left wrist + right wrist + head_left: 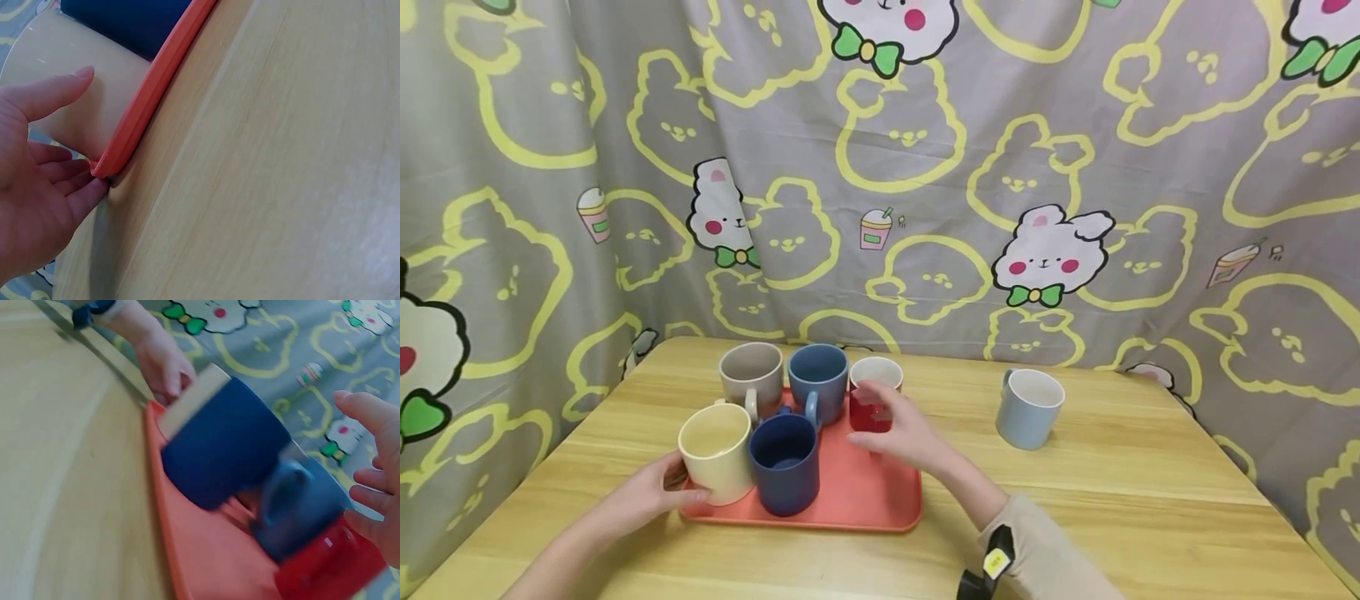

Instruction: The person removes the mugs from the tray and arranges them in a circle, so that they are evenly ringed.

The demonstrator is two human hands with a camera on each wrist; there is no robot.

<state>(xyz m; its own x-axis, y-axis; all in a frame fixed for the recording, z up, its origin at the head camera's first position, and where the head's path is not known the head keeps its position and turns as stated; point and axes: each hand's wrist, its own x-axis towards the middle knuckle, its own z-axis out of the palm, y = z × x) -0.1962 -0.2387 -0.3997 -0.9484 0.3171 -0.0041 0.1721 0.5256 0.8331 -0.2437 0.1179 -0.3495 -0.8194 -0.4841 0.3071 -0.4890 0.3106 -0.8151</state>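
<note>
My left hand (651, 492) is at the left corner of the red tray (868, 492), its fingertips against the rim and its thumb extended beside the cream mug (718, 462). The navy mug (786, 467) stands just right of the cream one, near the tray's front. Over the tray's back right, my right hand (906, 429) is spread beside the red mug (867, 417), partly covering it in the head view. In the right wrist view, the fingers (375, 500) are extended, with the red mug (331, 565) below them.
Behind stand a taupe mug (748, 375) and a medium blue mug (820, 375), also on the tray. Apart on the wooden table (1120, 492), to the right, is a light blue mug (1028, 417). A patterned curtain (925, 208) hangs behind the table.
</note>
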